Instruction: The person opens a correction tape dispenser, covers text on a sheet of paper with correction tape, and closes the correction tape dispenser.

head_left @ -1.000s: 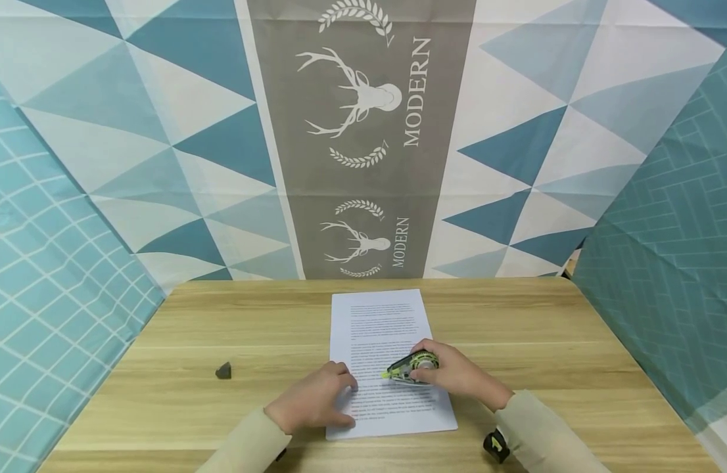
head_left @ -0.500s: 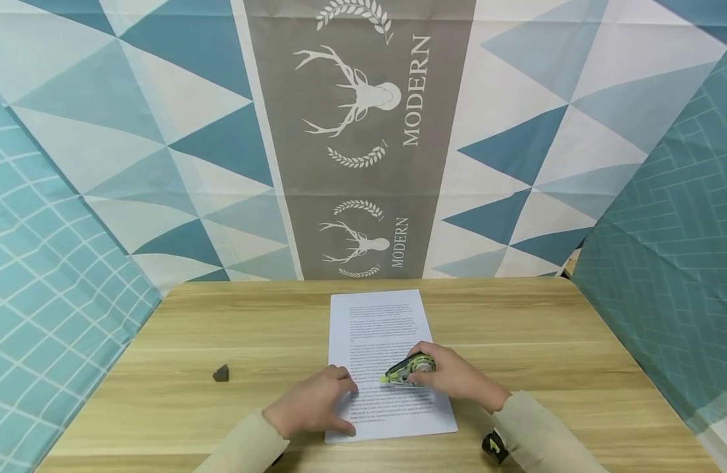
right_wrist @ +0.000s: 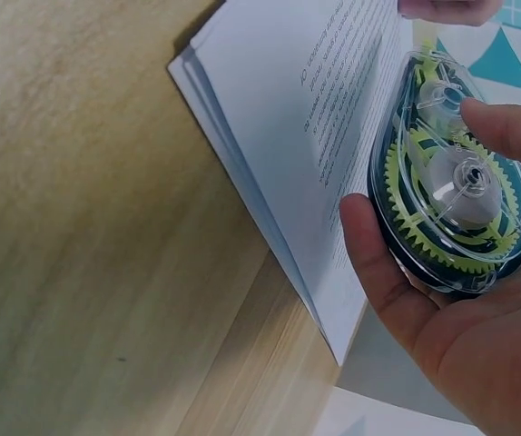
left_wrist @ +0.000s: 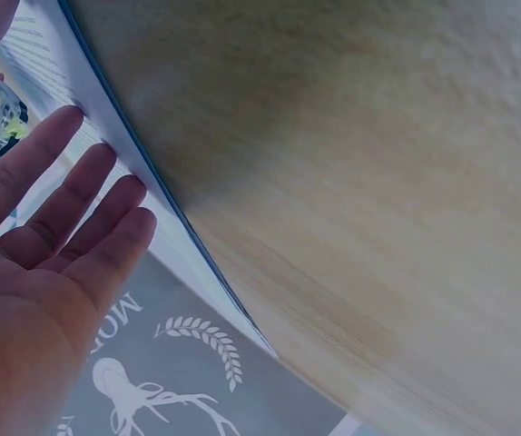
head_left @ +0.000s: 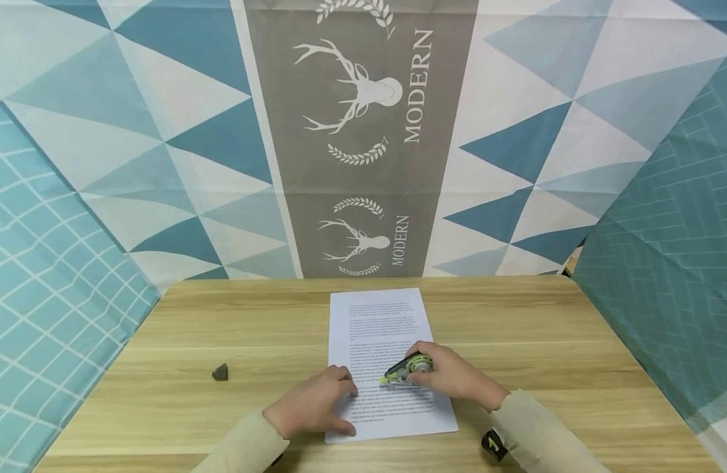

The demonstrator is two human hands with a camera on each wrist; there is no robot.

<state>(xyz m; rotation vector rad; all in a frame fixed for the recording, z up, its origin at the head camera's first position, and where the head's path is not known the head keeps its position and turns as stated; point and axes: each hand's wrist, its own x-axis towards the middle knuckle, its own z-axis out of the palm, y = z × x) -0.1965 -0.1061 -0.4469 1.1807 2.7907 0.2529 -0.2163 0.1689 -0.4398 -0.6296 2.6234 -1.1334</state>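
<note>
A stack of printed paper point(head_left: 372, 315) lies on the table. My right hand point(head_left: 458, 378) grips a correction tape dispenser point(head_left: 421, 365) over the lower half of the top page. Its yellow-green tip points left and sits at the printed lines. Through the clear casing in the right wrist view, the dispenser point(right_wrist: 456, 186) shows yellow-green gears; the thumb lies on its face and the fingers curl underneath. My left hand point(head_left: 316, 402) rests at the page's lower left edge, fingers spread and slightly bent, with nothing held. In the left wrist view, the left hand point(left_wrist: 52, 236) shows its palm side.
A small dark grey lump point(head_left: 220, 372) lies on the wooden table point(head_left: 269, 322), left of the paper. Next to the right cuff is a small black object point(head_left: 493, 445) with a yellow-green mark. Patterned cloth point(head_left: 363, 164) hangs behind the table and at both sides.
Between the oldest frame and the middle one, the correction tape dispenser shifts slightly left and nearer to me with the right hand. The left hand stays at the page edge.
</note>
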